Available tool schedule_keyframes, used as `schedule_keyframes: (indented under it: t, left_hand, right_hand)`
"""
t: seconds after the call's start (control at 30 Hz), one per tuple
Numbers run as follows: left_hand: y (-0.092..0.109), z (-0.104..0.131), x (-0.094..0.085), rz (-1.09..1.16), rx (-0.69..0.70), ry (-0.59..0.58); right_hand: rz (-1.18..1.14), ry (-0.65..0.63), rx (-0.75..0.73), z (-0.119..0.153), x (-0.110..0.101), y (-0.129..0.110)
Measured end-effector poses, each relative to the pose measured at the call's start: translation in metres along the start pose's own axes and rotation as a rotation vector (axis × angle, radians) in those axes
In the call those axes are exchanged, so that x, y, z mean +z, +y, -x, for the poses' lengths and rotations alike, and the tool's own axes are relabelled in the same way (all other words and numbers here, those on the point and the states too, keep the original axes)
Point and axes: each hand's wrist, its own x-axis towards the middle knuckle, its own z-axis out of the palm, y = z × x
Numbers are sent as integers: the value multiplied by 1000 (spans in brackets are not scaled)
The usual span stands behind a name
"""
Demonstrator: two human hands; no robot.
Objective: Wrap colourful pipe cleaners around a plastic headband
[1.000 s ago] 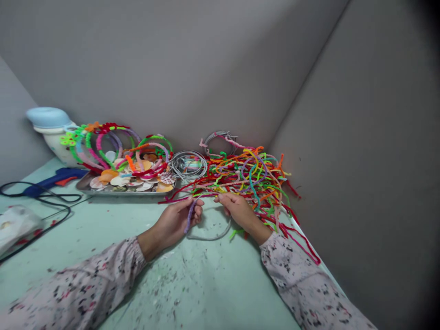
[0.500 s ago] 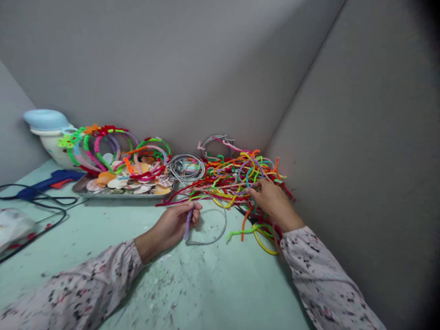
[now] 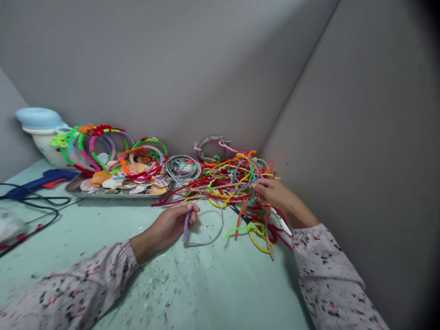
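My left hand (image 3: 172, 225) is closed around a thin grey wire hoop (image 3: 221, 225), part of which is wrapped in purple fuzzy stem (image 3: 186, 227). The hoop's loop sticks out to the right, just above the table. At the right, my right hand (image 3: 275, 195) pinches a teal fuzzy stem (image 3: 253, 196) at the edge of a tangled pile of coloured fuzzy stems (image 3: 220, 179). Scissors with yellow handles (image 3: 258, 243) lie partly under loose green and orange stems below that hand.
A metal tray (image 3: 120, 196) of shells and decorated hoops stands at the back left, beside coiled grey wires (image 3: 183, 167). Further left are a blue glue gun (image 3: 37, 182) with a black cable and a white bin (image 3: 48, 144) with a blue lid.
My right hand has shifted slightly right, drawing at the teal stem, and stems near it have moved. My left hand still holds the hoop. The whole view has shifted a little.
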Motion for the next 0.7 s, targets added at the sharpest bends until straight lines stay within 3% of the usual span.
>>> schedule_keyframes:
  t: [0.13,0.23,0.5,0.7]
  left_hand:
    - [-1,-1,-1,-11,4,-6]
    - [-1,0,-1,-21,9,-9]
    - [-2,-1,-2,-62,29,-36]
    - [-1,0,-1,-67,27,-28]
  right_hand:
    - [-312,65,91,6,-10,-9]
    - [-469,-18,90,11,-16,-14]
    - [-437,-276,36,20,-18,-19]
    - [-240,-480,-64,23,7,-32]
